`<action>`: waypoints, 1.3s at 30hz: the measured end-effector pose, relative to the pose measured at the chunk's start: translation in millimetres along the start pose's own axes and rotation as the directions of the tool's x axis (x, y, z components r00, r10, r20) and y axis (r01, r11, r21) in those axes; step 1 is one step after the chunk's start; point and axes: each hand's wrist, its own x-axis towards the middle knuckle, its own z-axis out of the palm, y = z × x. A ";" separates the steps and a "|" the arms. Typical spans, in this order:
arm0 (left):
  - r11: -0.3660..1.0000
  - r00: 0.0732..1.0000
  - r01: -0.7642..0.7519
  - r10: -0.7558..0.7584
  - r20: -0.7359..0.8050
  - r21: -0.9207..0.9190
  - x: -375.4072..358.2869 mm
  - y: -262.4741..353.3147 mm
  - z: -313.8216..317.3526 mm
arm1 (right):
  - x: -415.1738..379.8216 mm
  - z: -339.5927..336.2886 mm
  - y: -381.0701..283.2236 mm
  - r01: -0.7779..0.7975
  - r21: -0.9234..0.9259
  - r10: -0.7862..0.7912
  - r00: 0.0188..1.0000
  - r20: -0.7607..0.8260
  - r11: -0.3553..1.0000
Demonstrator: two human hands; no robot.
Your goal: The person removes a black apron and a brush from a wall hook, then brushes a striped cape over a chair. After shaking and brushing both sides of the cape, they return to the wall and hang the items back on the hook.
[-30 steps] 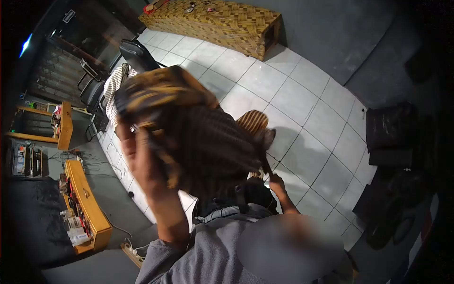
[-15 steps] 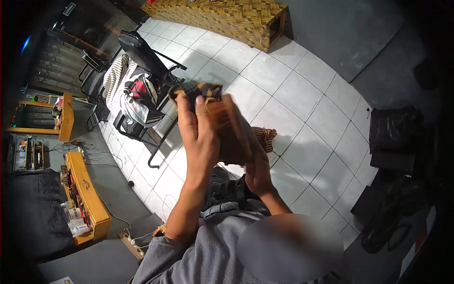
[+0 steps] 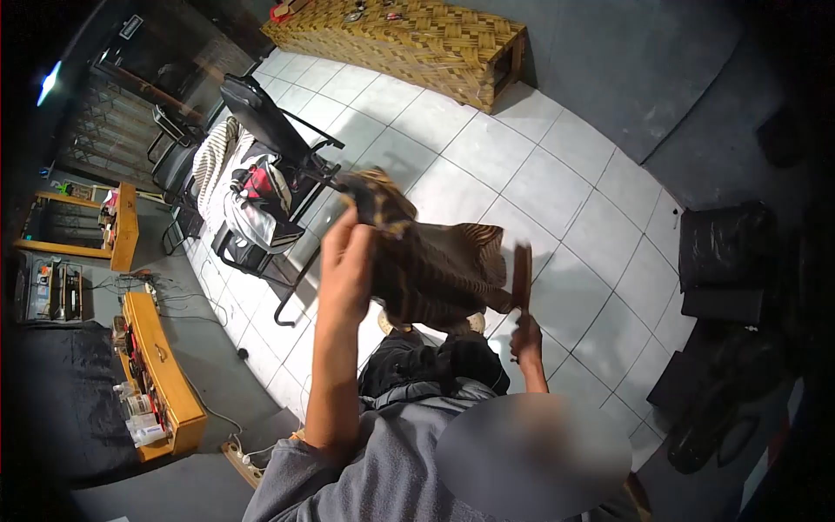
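Observation:
A dark brown striped cloth [image 3: 435,265] hangs in the air above the tiled floor, its upper end bunched. My left hand [image 3: 348,261] grips that bunched end, fingers closed on it. On the other side, my right hand [image 3: 526,339] is closed round the handle of a brown brush [image 3: 522,277], which points upward, slightly blurred. The brush is beside the lower edge of the cloth; whether they touch I cannot tell.
A black chair [image 3: 261,109] holding striped cloth and bags stands at the left. Beyond is a woven-patterned bench [image 3: 417,39]. Wooden shelves [image 3: 165,365] with bottles line the left wall. A black bag [image 3: 726,244] lies at the right.
My right hand has moved right and down with the brush, away from the cloth. The cloth now hangs more spread out from my left hand, which has moved slightly down.

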 end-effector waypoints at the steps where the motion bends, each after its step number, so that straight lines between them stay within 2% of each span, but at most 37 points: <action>1: 0.877 0.963 0.265 -0.219 0.158 -0.401 2.2 -2.6 9.8 | -9.7 15.0 -11.3 0.537 -0.215 -0.536 0.842 0.065 0.816; 2: 0.860 0.950 0.290 -0.207 0.232 -0.421 3.3 -2.8 19.4 | -32.2 37.4 -46.4 0.743 -0.278 -0.765 0.643 0.044 0.608; 3: 0.862 0.929 0.306 -0.178 0.324 -0.404 6.3 -6.6 25.2 | -75.9 50.5 -86.2 0.700 -0.157 -0.691 0.714 0.111 0.697; 4: 0.882 0.921 0.296 -0.162 0.353 -0.367 5.2 -2.3 31.3 | -81.8 51.4 -92.0 0.605 -0.047 -0.568 0.769 0.292 0.795; 5: 0.901 0.912 0.284 -0.148 0.383 -0.328 3.1 5.5 34.9 | -83.4 72.2 -102.0 0.938 -0.135 -0.926 0.340 0.166 0.320; 6: 0.900 0.910 0.285 -0.145 0.388 -0.331 1.4 13.2 35.0 | -79.4 77.7 -97.3 0.934 -0.166 -0.906 0.350 0.238 0.317; 7: 0.896 0.930 0.219 -0.071 0.361 -0.387 -0.4 22.3 34.2 | -69.3 81.7 -88.8 0.930 -0.197 -0.881 0.359 0.308 0.311; 9: 0.888 0.956 0.094 0.046 0.291 -0.451 -4.7 48.9 24.9 | -47.2 85.2 -77.2 0.924 -0.249 -0.881 0.360 0.305 0.292; 10: 0.865 0.976 -0.030 0.134 0.173 -0.500 -7.6 56.3 18.4 | -30.0 88.3 -68.5 0.916 -0.294 -0.882 0.360 0.305 0.272; 11: 0.847 0.948 -0.121 0.254 0.193 -0.518 -5.4 52.9 -1.7 | 7.1 81.7 -40.4 0.760 -0.572 -0.707 0.587 0.396 0.310; 12: 0.820 0.981 -0.140 0.190 0.033 -0.555 -9.3 73.3 -5.4 | 42.6 62.4 -3.1 0.542 -0.802 -0.480 0.789 0.382 0.252; 13: 0.775 0.974 -0.221 0.207 -0.091 -0.592 -11.9 83.8 -11.1 | 53.2 35.2 26.9 0.586 -0.785 -0.486 0.756 0.439 0.202; 14: 0.781 0.958 -0.267 0.279 -0.067 -0.564 -9.8 83.2 -24.5 | 59.9 4.9 58.5 0.626 -0.764 -0.487 0.721 0.493 0.153; 15: 0.782 0.936 -0.314 0.349 -0.040 -0.538 -7.5 82.4 -35.3 | 73.8 -20.7 84.9 0.488 -0.857 -0.238 0.863 0.446 0.167; 16: 0.785 0.969 -0.244 0.174 -0.175 -0.570 -12.0 82.3 -32.0 | 110.7 -60.6 139.4 0.576 -0.810 -0.243 0.805 0.541 0.108; 17: 0.839 0.960 -0.243 0.137 -0.243 -0.486 -10.6 75.0 -27.8 | 136.3 -84.6 177.7 0.656 -0.753 -0.240 0.740 0.628 0.051; 19: 0.915 0.999 -0.016 0.003 -0.034 -0.402 -1.7 52.5 -27.5 | 114.4 -86.8 161.2 0.404 -0.915 -0.215 0.893 0.395 -0.002; 20: 0.919 0.986 0.122 -0.155 -0.060 -0.376 -4.6 62.0 -11.6 | 71.3 -63.3 105.6 0.222 -0.953 -0.179 0.966 0.186 0.207; 21: 0.899 0.947 0.261 -0.309 -0.089 -0.353 -9.1 71.1 7.7 | 62.3 -51.5 82.5 0.149 -0.779 -0.216 0.976 0.018 0.609; 22: 0.924 0.982 0.188 -0.182 0.048 -0.332 -8.9 56.6 13.8 | 54.5 -42.6 63.9 0.093 -0.441 -0.175 0.973 -0.151 0.893; 23: 0.939 0.981 0.110 -0.050 0.187 -0.325 -8.1 39.2 19.3 | 21.2 -22.7 24.7 0.268 -0.275 -0.300 0.950 -0.083 0.923; 24: 0.945 0.973 0.072 0.003 0.229 -0.319 -8.8 35.2 28.7 | -23.6 -1.6 -20.2 0.424 -0.090 -0.429 0.902 -0.042 0.901; 25: 0.954 0.954 0.075 0.018 0.301 -0.292 -9.5 23.4 32.7 | -60.4 12.3 -54.3 0.529 0.077 -0.535 0.840 0.090 0.845; 26: 0.958 0.914 0.046 0.074 0.399 -0.283 -9.7 25.5 34.4 | -93.4 22.3 -82.8 0.415 0.163 -0.442 0.875 0.199 0.895; 27: 0.960 0.862 0.015 0.129 0.490 -0.279 -10.2 30.6 35.7 | -105.6 31.8 -92.2 0.522 0.185 -0.553 0.798 0.241 0.833; 29: 0.951 0.852 0.006 0.157 0.500 -0.309 -15.0 46.7 38.6 | -126.0 57.1 -102.1 0.755 0.092 -0.758 0.632 0.163 0.649; 30: 0.944 0.854 -0.050 0.209 0.476 -0.325 -14.8 50.2 36.8 | -116.5 57.9 -98.6 0.756 0.092 -0.759 0.631 0.161 0.648; 31: 0.935 0.854 -0.105 0.259 0.451 -0.338 -15.7 55.1 34.3 | -95.6 59.3 -86.9 0.898 -0.081 -0.876 0.439 0.199 0.432; 32: 0.923 0.888 -0.112 0.259 0.381 -0.368 -20.7 67.9 30.7 | -70.4 60.0 -73.0 0.957 -0.236 -0.933 0.230 0.275 0.167; 33: 0.905 0.881 -0.191 0.328 0.341 -0.379 -19.9 72.7 24.4 | -42.2 54.5 -48.7 0.883 -0.397 -0.842 0.401 0.361 0.250; 34: 0.881 0.909 -0.225 0.344 0.236 -0.417 -20.4 74.9 19.5 | -12.6 41.2 -12.7 0.776 -0.556 -0.716 0.566 0.408 0.297; 35: 0.854 0.927 -0.263 0.352 0.127 -0.450 -20.0 75.6 14.4 | 23.0 17.1 30.2 0.657 -0.724 -0.513 0.704 0.491 0.208; 36: 0.837 0.923 -0.281 0.371 0.108 -0.469 -17.0 75.1 5.4 | 53.0 -15.3 77.4 0.531 -0.845 -0.281 0.822 0.495 0.066; 37: 0.820 0.918 -0.298 0.386 0.089 -0.488 -13.6 74.4 -4.6 | 68.2 -51.2 121.1 0.730 -0.682 -0.545 0.592 0.595 0.048; 38: 0.769 0.903 -0.331 0.427 0.053 -0.546 -7.1 66.2 -10.3 | 81.0 -73.3 154.7 0.480 -0.875 -0.372 0.825 0.426 0.062; 39: 0.761 0.959 -0.233 0.281 -0.015 -0.606 -7.6 67.8 -11.8 | 83.9 -94.6 167.0 0.134 -0.927 0.025 0.988 0.152 0.350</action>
